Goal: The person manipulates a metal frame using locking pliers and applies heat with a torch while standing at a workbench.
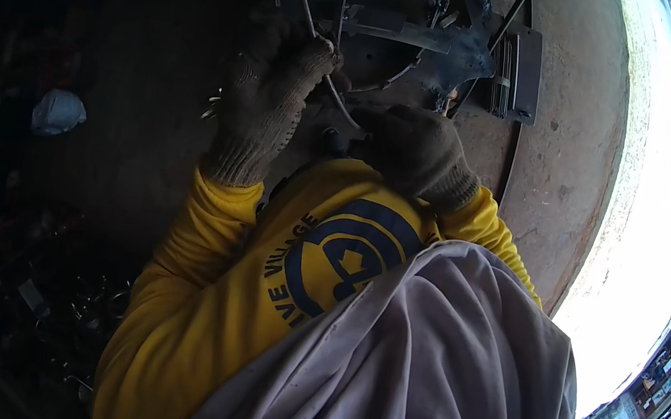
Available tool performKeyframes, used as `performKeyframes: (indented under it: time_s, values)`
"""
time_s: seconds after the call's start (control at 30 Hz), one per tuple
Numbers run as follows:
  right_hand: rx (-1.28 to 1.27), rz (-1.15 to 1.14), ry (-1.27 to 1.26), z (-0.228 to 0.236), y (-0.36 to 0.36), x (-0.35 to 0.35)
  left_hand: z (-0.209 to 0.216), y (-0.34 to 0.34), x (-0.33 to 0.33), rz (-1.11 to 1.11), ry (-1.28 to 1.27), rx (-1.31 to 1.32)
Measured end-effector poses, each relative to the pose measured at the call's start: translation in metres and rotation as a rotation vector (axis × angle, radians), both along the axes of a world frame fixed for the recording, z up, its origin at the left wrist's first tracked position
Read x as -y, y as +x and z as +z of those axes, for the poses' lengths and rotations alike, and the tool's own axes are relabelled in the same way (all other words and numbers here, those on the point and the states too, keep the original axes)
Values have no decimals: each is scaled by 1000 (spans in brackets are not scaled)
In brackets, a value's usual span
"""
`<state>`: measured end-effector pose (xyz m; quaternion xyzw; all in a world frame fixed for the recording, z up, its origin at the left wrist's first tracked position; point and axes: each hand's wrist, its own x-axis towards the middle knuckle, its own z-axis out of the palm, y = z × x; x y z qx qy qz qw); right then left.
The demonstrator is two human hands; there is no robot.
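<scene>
My left hand (276, 84), in a dark knitted work glove, is closed around a thin, pale metal rod (339, 104). The rod slants from above that hand down to the fingers of my right hand (418, 148). Gloved as well, my right hand is curled in front of my chest; shadow hides what its fingers grip. Just beyond both hands stands a dark metal frame (396, 34), with curved round bars and a flat crossbar.
Right of the frame lies a stack of flat metal plates (516, 73) on the brown floor (567, 140). A pale bag-like bundle (59, 113) is at the left. Small metal pieces (91, 303) are scattered at lower left in shadow. Bright daylight fills the right side.
</scene>
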<state>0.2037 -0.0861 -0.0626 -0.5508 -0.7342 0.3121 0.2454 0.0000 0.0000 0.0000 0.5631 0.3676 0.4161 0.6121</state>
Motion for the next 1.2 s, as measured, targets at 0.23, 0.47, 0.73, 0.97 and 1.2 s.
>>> performKeyframes:
  time_s: [0.23, 0.47, 0.73, 0.97, 1.2]
  values:
    - [88, -10, 278, -9, -21, 9, -6, 4, 12, -24, -243, 180]
    - [21, 94, 207, -16, -2, -8, -33, 8, 31, 31, 316, -535]
    - [268, -302, 489, -44, 154, -88, -28, 11, 20, 290, 206, -553]
    - [109, -300, 539, -72, 154, -81, -62, 2, 12, 150, 1035, -1232]
    - [-444, -446, 131, -82, 153, -60, -68, 8, 12, 154, 1056, -1321]
